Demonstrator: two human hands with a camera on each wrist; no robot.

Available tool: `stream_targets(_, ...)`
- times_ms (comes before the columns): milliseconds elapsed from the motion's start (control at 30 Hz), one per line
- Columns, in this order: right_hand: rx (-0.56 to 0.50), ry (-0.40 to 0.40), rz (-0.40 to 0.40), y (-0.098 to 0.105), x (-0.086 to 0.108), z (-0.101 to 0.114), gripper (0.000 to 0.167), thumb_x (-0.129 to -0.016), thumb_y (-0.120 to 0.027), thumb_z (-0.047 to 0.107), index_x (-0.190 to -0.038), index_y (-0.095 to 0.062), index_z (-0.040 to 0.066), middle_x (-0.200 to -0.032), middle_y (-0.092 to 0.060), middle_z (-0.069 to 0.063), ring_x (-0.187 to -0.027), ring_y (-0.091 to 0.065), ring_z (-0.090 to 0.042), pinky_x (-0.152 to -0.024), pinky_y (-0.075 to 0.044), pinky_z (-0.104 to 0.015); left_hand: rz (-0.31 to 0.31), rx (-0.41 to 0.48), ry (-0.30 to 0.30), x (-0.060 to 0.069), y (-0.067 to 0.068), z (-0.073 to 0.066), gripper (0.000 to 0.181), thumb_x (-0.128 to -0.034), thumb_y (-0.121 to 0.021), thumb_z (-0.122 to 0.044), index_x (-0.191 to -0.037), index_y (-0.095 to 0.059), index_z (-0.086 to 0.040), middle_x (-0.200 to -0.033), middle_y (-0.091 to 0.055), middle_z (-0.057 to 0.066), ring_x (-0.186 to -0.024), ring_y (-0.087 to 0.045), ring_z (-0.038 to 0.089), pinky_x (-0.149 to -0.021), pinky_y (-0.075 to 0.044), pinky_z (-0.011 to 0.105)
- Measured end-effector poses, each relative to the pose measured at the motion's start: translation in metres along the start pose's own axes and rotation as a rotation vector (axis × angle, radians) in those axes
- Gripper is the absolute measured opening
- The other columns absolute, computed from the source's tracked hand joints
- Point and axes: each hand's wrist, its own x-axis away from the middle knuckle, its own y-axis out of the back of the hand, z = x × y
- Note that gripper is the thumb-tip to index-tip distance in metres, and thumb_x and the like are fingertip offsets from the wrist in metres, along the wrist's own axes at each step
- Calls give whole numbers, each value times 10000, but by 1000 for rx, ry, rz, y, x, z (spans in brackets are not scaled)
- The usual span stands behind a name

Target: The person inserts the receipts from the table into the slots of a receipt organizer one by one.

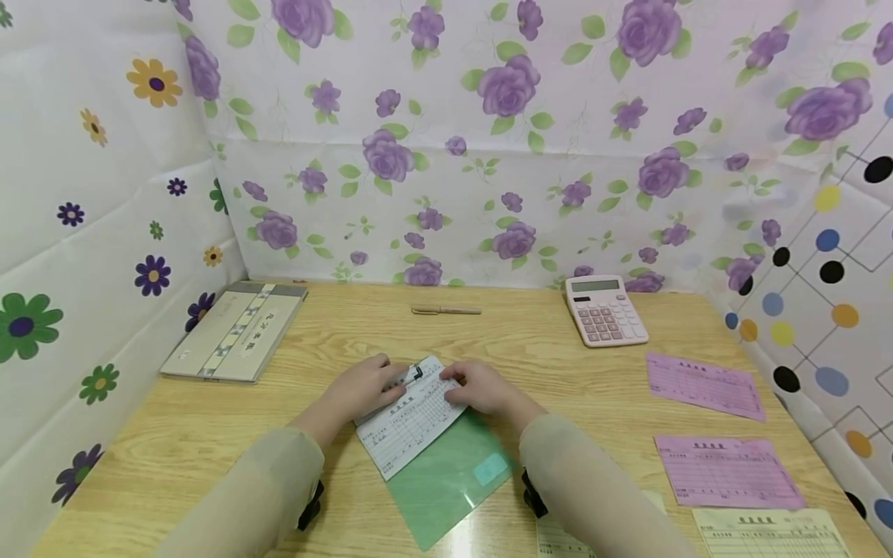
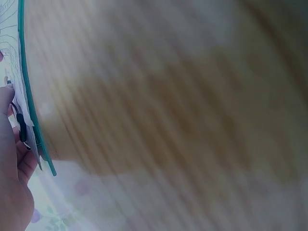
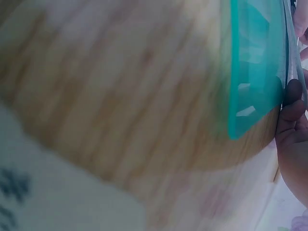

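The counter (image 1: 530, 325) is of light wood, with long yellow grain. Nearest to me, at the right, lies a thin pale-yellow form (image 1: 770, 531), and just beyond it two pink forms (image 1: 729, 473). In the middle is the green clipboard (image 1: 446, 488), a smooth, see-through plate which reflects the light. The white form (image 1: 408, 430), printed with a fine grid, lies slanted across its upper part. With the fingers of my right hand (image 1: 484, 387) I pinch the right edge of this form; with those of my left hand (image 1: 370, 384) I grasp the metal clip (image 1: 416, 372). To do this well, I think, I should squeeze the clip firmly, straighten the paper without creasing it, and release the spring slowly. Farther away are a stiff beige book (image 1: 240, 333), a rounded pale-pink calculator (image 1: 608, 311) and a slim pen (image 1: 446, 310). Behind hangs a slightly wrinkled cloth (image 1: 460, 167) with purple roses.
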Motion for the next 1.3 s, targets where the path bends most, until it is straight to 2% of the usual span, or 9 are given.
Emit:
stream_targets(167, 54, 14, -14, -3, 0, 1, 335, -877, -661, 212, -1188, -617, 96, -1208, -558, -85, -1120, -495, -218, -967, -384, -398, 6, -15, -14, 0, 2, -2, 355, -920, -610, -290, -1225, -609, -108, -857, -481, 8, -669, -423, 96, -584, -396, 247)
stream_targets(300, 117, 11, -34, -6, 1, 3, 390, -853, -690, 279, -1191, -621, 99, -1130, -559, -81, -1013, -510, -198, -916, -410, -386, 15, -37, -33, -1, 5, -4, 336, -924, -605, -259, -1224, -605, -106, -846, -485, 22, -656, -426, 100, -566, -396, 237)
stream_targets(567, 218, 7, -63, -12, 0, 4, 498, -799, -741, 334, -1217, -605, 99, -1090, -533, -93, -922, -497, -182, -857, -421, -366, 27, -128, -99, -4, 4, -4, 258, -933, -584, -216, -1165, -577, -101, -813, -499, 27, -624, -436, 107, -538, -399, 239)
stream_targets(800, 288, 21, -85, -15, 1, 6, 504, -817, -718, 370, -1235, -601, 116, -1058, -542, -88, -865, -495, -174, -770, -437, -358, 58, -161, -88, -4, 5, -5, 299, -959, -542, -231, -1217, -566, -82, -855, -522, 52, -655, -459, 130, -577, -428, 282)
stream_targets(967, 346, 17, -95, -18, -2, 7, 514, -832, -699, 394, -1260, -593, 130, -1055, -553, -94, -848, -493, -171, -748, -438, -350, 62, -172, -94, -3, 5, -4, 308, -973, -517, -222, -1236, -564, -68, -870, -529, 63, -659, -469, 131, -576, -435, 281)
stream_targets(1300, 411, -9, -102, -21, -5, 10, 536, -857, -663, 416, -1310, -563, 147, -1085, -570, -117, -867, -503, -187, -752, -448, -361, 125, -177, -52, -4, 8, -5, 343, -994, -474, -214, -1289, -538, -51, -917, -535, 73, -704, -483, 132, -609, -439, 286)
